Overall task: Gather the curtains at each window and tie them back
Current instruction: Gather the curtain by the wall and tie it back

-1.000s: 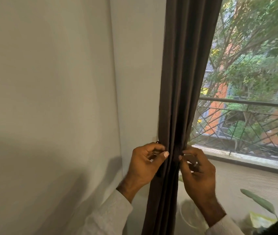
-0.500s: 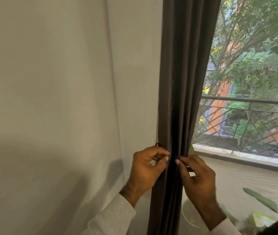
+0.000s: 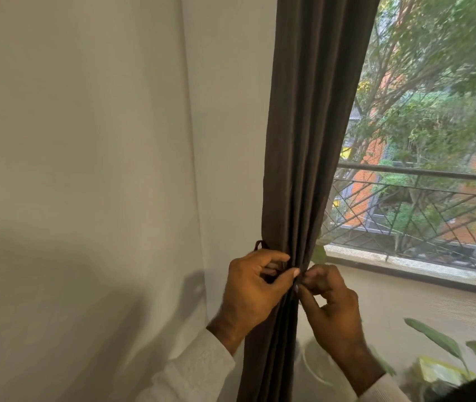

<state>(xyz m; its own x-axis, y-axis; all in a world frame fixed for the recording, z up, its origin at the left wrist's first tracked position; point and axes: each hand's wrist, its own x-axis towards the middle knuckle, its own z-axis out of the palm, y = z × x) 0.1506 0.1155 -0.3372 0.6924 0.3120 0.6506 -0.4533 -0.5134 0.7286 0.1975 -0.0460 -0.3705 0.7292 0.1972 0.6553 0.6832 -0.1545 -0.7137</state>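
Curtain (image 3: 303, 140) fabric, dark brown and gathered into a narrow bundle, hangs down the middle of the frame, and we pinch it at lower centre. Our left hand (image 3: 255, 288) is closed against the bundle's left edge, thumb pressed to the folds; our right hand (image 3: 331, 306) is closed on its right edge, fingertips meeting the left thumb. A small brown tieback loop (image 3: 260, 244) pokes out just above the left hand, beside the pale wall (image 3: 86, 169) filling the left half. At right, the window (image 3: 434, 126) shows trees and a metal railing (image 3: 422, 204). Green plant leaves (image 3: 434, 338) sit lower right.
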